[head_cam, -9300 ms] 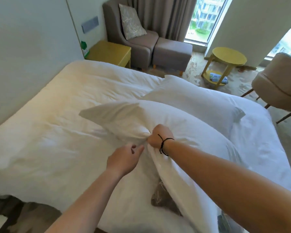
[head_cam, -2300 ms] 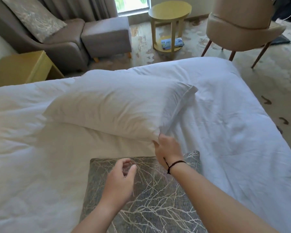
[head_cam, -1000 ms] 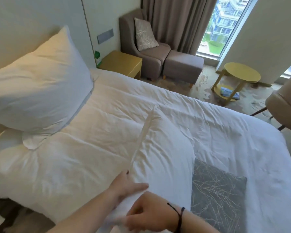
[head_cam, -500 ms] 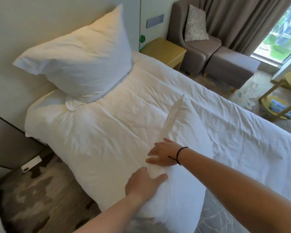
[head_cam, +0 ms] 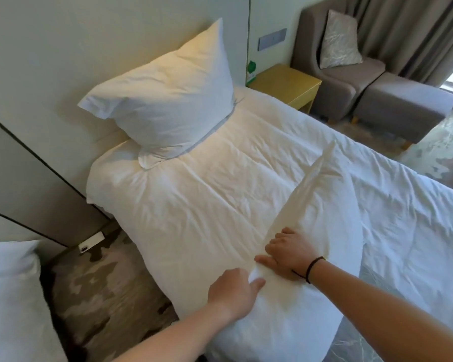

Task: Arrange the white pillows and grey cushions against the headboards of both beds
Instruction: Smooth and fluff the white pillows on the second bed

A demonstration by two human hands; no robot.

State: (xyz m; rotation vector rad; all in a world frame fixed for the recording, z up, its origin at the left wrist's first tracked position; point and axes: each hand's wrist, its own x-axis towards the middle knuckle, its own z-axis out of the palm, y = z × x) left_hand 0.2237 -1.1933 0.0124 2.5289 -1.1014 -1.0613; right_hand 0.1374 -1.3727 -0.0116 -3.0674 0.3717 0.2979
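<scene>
One white pillow (head_cam: 168, 100) leans upright against the pale headboard (head_cam: 63, 61) at the head of the bed (head_cam: 194, 199). A second white pillow (head_cam: 324, 220) stands on its edge on the duvet in front of me. My right hand (head_cam: 288, 254), with a black band on the wrist, grips its top edge with the fingers curled over it. My left hand (head_cam: 233, 291) holds the pillow's near corner. A strip of the grey patterned cushion (head_cam: 351, 347) shows at the bottom right, mostly hidden under this pillow.
The second bed (head_cam: 8, 296) fills the bottom left, across a carpeted gap (head_cam: 102, 283). A yellow nightstand (head_cam: 285, 84) stands beside the bed's head. Beyond it are a grey armchair (head_cam: 351, 74) with a cushion (head_cam: 340, 40) and a footstool (head_cam: 403, 108).
My right hand's fingers have curled over the pillow's edge, where they lay flat half a second ago. Since the oldest frames, one pillow has gone up against the headboard.
</scene>
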